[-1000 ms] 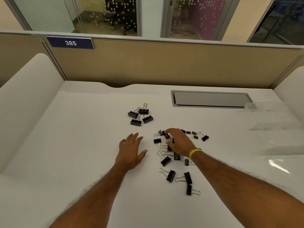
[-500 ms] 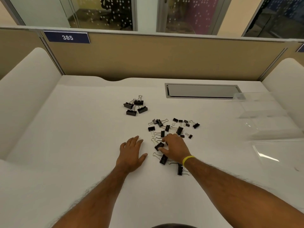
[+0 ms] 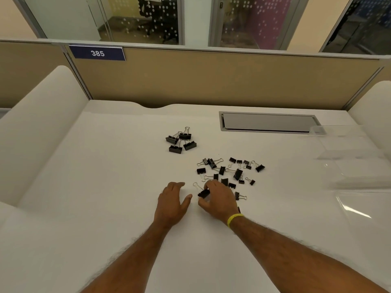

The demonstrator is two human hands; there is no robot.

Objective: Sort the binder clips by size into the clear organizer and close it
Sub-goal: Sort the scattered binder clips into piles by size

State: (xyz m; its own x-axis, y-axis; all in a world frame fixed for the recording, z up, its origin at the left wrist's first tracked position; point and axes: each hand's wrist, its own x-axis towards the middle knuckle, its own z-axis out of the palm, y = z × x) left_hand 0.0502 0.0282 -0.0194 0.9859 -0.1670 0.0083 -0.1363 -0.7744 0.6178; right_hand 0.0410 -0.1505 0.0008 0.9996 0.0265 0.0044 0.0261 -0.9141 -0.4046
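Several large black binder clips point(image 3: 181, 141) lie grouped at the desk's middle. To their right and nearer me is a scattered pile of smaller binder clips point(image 3: 229, 171). My right hand point(image 3: 219, 199), with a yellow wristband, rests at the pile's near edge, its fingers and thumb pinching a medium black binder clip point(image 3: 203, 193); more clips are partly hidden under it. My left hand point(image 3: 172, 205) lies flat and open on the desk just left of it, holding nothing. The clear organizer point(image 3: 355, 166) sits open at the right edge, hard to make out.
The white desk point(image 3: 105, 187) is bounded by a tan partition at the back and white curved side panels left and right. A grey cable hatch point(image 3: 268, 122) is set into the desk at the back right. A blue sign reads 385.
My right hand pulled back from the middle of the pile to its near edge and closed on a medium clip. The left hand stayed flat in place.
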